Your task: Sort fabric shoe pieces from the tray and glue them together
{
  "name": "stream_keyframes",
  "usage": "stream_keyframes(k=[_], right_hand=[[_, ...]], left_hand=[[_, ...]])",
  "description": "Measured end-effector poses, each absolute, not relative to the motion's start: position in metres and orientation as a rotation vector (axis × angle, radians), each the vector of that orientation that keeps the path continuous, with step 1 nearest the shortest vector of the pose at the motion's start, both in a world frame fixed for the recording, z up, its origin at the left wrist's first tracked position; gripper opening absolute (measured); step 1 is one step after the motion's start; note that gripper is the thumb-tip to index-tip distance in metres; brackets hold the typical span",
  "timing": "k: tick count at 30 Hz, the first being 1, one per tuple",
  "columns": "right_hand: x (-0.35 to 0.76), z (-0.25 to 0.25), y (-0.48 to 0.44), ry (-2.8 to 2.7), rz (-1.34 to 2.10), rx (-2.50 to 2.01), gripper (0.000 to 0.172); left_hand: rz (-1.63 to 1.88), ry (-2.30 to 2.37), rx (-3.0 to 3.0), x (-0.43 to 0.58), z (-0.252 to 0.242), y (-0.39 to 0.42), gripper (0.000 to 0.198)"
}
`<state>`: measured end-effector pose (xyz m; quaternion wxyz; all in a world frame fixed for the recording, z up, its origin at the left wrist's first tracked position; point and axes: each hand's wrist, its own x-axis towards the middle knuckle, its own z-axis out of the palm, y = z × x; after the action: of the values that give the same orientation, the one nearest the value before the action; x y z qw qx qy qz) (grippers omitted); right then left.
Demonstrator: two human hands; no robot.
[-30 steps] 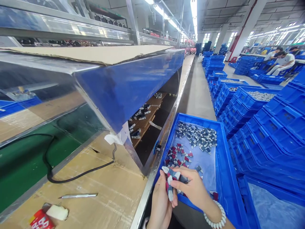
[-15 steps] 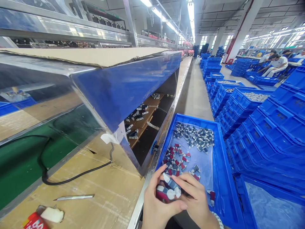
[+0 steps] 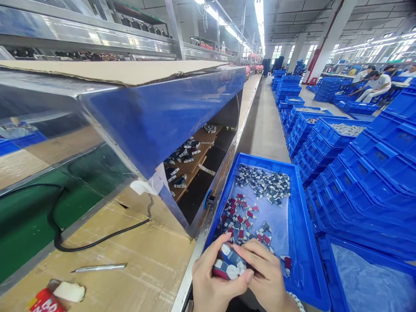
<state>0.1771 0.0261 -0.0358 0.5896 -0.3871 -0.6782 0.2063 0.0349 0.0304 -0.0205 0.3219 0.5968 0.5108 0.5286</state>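
My left hand (image 3: 209,277) curls around a small cluster of boot-shaped pieces (image 3: 231,256), blue-grey and white with one dark red. My right hand (image 3: 267,274) closes in from the other side, its fingertips pressed against the blue-grey piece; its lower fingers are partly hidden. Both hands are above the near end of a blue tray (image 3: 303,225). In the tray lie a heap of grey-and-white pieces (image 3: 266,184) at the far end and scattered red-and-grey pieces (image 3: 240,216) nearer. One red-and-white piece (image 3: 286,264) rests apart, right of my right hand.
Left of the tray, a metal hood (image 3: 156,117) covers a belt carrying cardboard with more pieces (image 3: 185,154). A craft knife (image 3: 99,268), a black cable (image 3: 104,238) and a red packet (image 3: 47,301) lie on the bench. Stacked blue crates (image 3: 367,186) stand at right; people sit farther back.
The view has shifted slightly. Both hands stay together around the pieces, which have turned a little, and my right fingers sit closer against the blue-grey one.
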Motion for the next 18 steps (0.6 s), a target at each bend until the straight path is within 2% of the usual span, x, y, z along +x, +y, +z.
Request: stream_keyframes(k=[2,4,6,8,12,14,18], right_hand=[[0.175,-0.038,0.026,-1.436,0.751,-0.958,0.030],[0.175,-0.043,0.027,-1.103,1.170,-1.064,0.022],[0.179,-0.047,0.028,-0.697,1.460,-1.127,0.027],[0.186,-0.051,0.027,-0.478,1.490,-1.124,0.033],[0.201,-0.049,0.019,-0.507,1.338,-1.071,0.051],[0.202,-0.044,0.018,-0.455,1.365,-1.044,0.044],[0.195,-0.036,0.029,-0.022,1.534,-0.955,0.031]], left_hand=[[1.365,1.321,1.422,0.032,-0.015,0.032,0.063],[1.349,1.303,1.309,0.027,-0.009,0.036,0.065],[1.311,1.311,1.287,0.023,-0.006,0.042,0.062],[1.218,1.310,1.330,0.023,-0.004,0.047,0.059],[0.935,1.143,1.472,0.031,-0.007,0.050,0.047],[0.829,1.089,1.576,0.035,-0.010,0.050,0.050],[0.652,1.069,1.783,0.039,-0.017,0.049,0.072]])
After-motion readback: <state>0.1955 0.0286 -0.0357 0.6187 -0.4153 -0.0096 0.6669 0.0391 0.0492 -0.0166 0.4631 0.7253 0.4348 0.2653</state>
